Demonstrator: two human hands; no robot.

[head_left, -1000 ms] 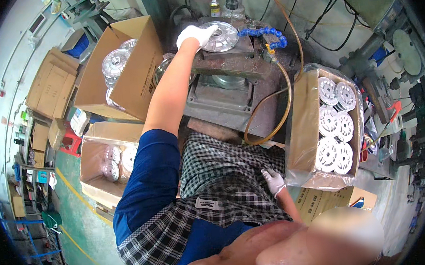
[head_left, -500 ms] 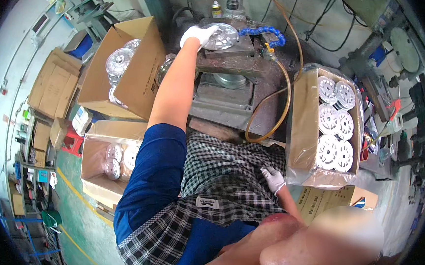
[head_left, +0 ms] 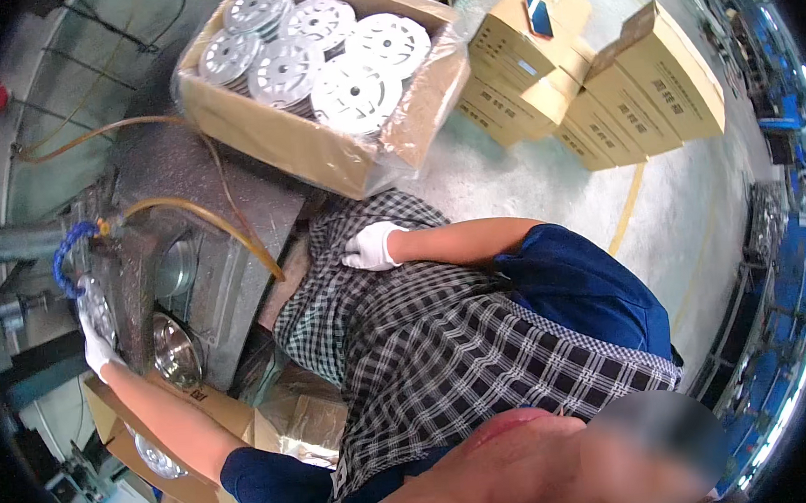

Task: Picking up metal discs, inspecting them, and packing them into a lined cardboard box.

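My left hand [head_left: 100, 349], in a white glove, reaches to the machine at the left and grips the edge of a shiny metal disc [head_left: 99, 308]. That disc sits on the machine's upper block, beside a blue jointed coolant hose [head_left: 71, 256]. The fingertips are partly hidden at the disc's rim. My right hand [head_left: 372, 247], also white-gloved, rests on the checked apron [head_left: 408, 317] over my lap, its fingers loosely bent and holding nothing I can see. Another round metal piece [head_left: 177, 267] lies lower in the machine, and a shiny metal bowl-like part [head_left: 176, 350] is near my left forearm.
A plastic-lined carton [head_left: 275, 158] of stacked, slotted metal discs stands beyond my right hand. Closed cartons [head_left: 635, 95] are piled at the far right, with a phone-like object [head_left: 538, 18] on one. An open carton [head_left: 232, 413] is under my left arm. A brown hose [head_left: 205, 228] loops across the machine.
My view has swung to the right, bringing the piled cartons into sight. My left hand stays at the disc on the machine, and my right hand remains on the apron.
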